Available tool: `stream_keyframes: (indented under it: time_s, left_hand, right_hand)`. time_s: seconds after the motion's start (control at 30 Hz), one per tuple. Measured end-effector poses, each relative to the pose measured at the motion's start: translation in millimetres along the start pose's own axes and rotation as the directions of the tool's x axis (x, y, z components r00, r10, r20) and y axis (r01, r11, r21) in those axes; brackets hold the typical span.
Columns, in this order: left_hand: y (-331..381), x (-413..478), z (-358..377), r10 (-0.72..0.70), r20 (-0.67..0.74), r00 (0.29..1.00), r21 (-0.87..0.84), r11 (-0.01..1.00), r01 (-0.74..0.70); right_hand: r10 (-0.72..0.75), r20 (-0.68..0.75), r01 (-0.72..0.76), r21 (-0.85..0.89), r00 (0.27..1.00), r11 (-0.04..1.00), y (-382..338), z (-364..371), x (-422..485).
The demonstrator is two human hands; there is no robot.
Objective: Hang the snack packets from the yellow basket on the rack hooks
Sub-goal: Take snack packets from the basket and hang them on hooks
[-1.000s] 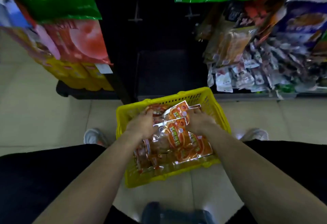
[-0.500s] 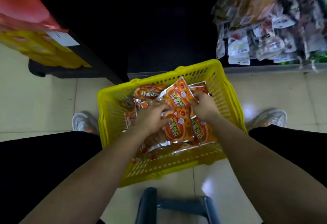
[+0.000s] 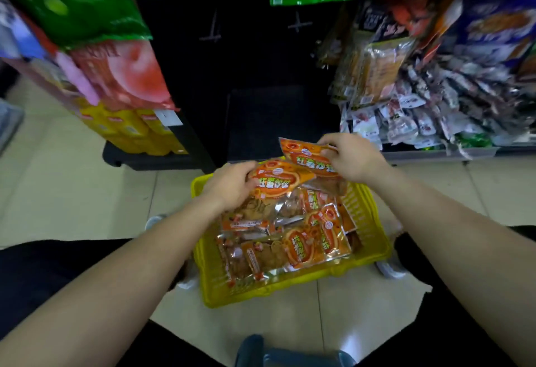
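Note:
The yellow basket [image 3: 374,239] sits on the tiled floor between my knees, holding several orange snack packets [image 3: 304,246]. My left hand [image 3: 229,185] grips one orange packet [image 3: 277,182] by its left edge, lifted above the basket's far rim. My right hand [image 3: 352,156] pinches a second orange packet [image 3: 306,155] at its top right, a little higher and further back. The two packets overlap slightly. Bare rack hooks [image 3: 298,23] stick out of the dark panel straight ahead.
Green, red and yellow bags [image 3: 121,76] hang on the rack at left. Crowded packets [image 3: 429,100] fill the rack at right above a low shelf edge [image 3: 435,152]. A grey stool [image 3: 290,355] lies at the bottom, under me.
Both hands have risen out of the basket, each lifting an orange packet toward the rack. My view has tilted up, bringing the hanging bags and hooks back in.

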State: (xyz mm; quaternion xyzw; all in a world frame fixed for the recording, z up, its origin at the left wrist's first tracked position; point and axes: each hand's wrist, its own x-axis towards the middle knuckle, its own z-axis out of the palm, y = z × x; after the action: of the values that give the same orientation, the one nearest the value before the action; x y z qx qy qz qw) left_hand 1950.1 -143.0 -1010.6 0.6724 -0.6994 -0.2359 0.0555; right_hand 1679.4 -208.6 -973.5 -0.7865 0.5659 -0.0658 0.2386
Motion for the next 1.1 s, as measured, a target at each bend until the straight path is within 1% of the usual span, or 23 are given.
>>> stream_keyframes:
  time_s: [0.1,0.17,0.23,0.3,0.4,0.47,0.57,0.63,0.7,0.77,0.8,0.87,0.97,1.1]
  left_hand:
    - [0.5,-14.9,-35.8,-0.017,-0.082,0.997,-0.088,0.996,0.01]
    - [-0.8,-24.9,-56.3,-0.043,-0.135,0.99,-0.18,0.984,0.018]
    - [-4.4,-32.3,-71.2,-0.066,-0.192,0.979,-0.218,0.976,0.023]
    - [-9.7,-36.6,-80.3,-0.09,-0.27,0.959,-0.251,0.968,0.02]
    - [-16.4,-38.8,-82.1,-0.107,-0.335,0.936,-0.337,0.942,-0.013]
    - [-17.5,-38.7,-76.9,-0.114,-0.316,0.942,-0.452,0.891,-0.044]
    - [-10.4,-35.4,-66.2,-0.126,-0.29,0.949,-0.595,0.8,-0.075]
    - [1.0,-31.3,-60.3,-0.148,-0.253,0.956,-0.68,0.73,-0.068]
    - [13.9,-24.5,-54.1,-0.15,-0.206,0.967,-0.749,0.66,-0.057]
    - [25.4,-16.2,-47.7,-0.137,-0.167,0.976,-0.789,0.613,-0.049]
    - [29.6,-11.7,-44.4,-0.132,-0.156,0.979,-0.803,0.594,-0.048]
    - [35.2,-3.7,-39.3,-0.128,-0.145,0.981,-0.819,0.572,-0.047]
    - [41.5,7.6,-33.7,-0.145,-0.119,0.982,-0.842,0.539,-0.022]
    - [53.8,19.7,-28.1,-0.156,-0.076,0.985,-0.859,0.512,0.014]
  right_hand:
    - [-0.025,-0.064,0.02,-0.075,0.998,0.997,-6.0,-36.6,-16.1]
    - [-0.016,-0.1,0.009,-0.072,0.995,0.997,-7.1,-52.4,-27.2]
    - [0.012,-0.121,-0.02,-0.064,0.993,0.998,-6.3,-58.3,-36.2]
    - [0.031,-0.094,-0.039,-0.086,0.995,0.996,-5.1,-56.3,-43.0]
    - [-0.003,0.034,0.005,-0.083,0.999,0.997,-9.0,-49.3,-47.9]
    - [-0.055,0.075,0.061,-0.075,0.996,0.995,-14.9,-45.8,-46.8]
    - [-0.119,0.024,0.119,0.013,0.993,0.993,-21.7,-45.2,-39.5]
    - [-0.144,-0.044,0.147,0.084,0.989,0.985,-25.5,-45.2,-33.0]
    - [-0.153,-0.155,0.173,0.124,0.976,0.977,-29.3,-43.2,-26.1]
    - [-0.166,-0.302,0.199,0.082,0.939,0.977,-32.5,-39.1,-17.2]
    - [-0.167,-0.345,0.202,0.069,0.924,0.977,-34.1,-37.5,-11.8]
    - [-0.148,-0.359,0.192,0.09,0.922,0.977,-36.5,-36.0,-1.3]
    - [-0.074,-0.34,0.129,0.143,0.937,0.981,-33.5,-31.9,11.0]
    - [0.026,-0.387,0.058,0.204,0.922,0.977,-24.4,-31.1,21.1]
